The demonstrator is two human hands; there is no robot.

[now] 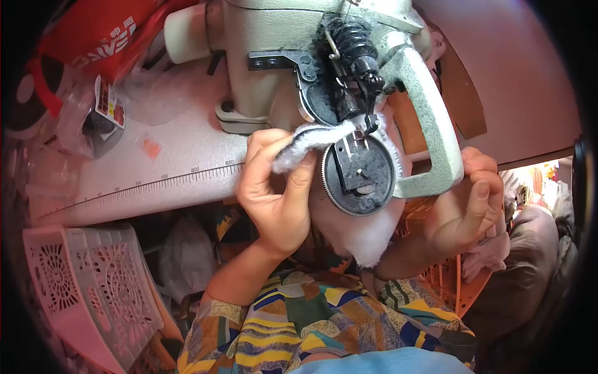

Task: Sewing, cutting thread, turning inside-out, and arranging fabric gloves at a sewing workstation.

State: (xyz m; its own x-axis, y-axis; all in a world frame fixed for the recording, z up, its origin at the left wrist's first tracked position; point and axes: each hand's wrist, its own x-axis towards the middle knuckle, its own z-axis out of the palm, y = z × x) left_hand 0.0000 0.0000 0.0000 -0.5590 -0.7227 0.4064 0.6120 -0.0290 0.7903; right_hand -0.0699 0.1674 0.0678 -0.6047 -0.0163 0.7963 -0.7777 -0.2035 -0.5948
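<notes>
A strip of white fluffy plush fabric with a dark edge runs into the pale green sewing machine, close to its needle area. My left hand pinches the strip's near end between thumb and fingers, left of the black toothed feed disc. White plush also hangs below the disc, above my lap. My right hand is beside the machine's curved guard arm, which partly covers it. Its fingers are loosely curled, and I see nothing in them.
A ruler scale lines the table's front edge. On the left are a red bag, a small labelled packet and a pale plastic basket. An orange crate and grey cloth bundles are at lower right.
</notes>
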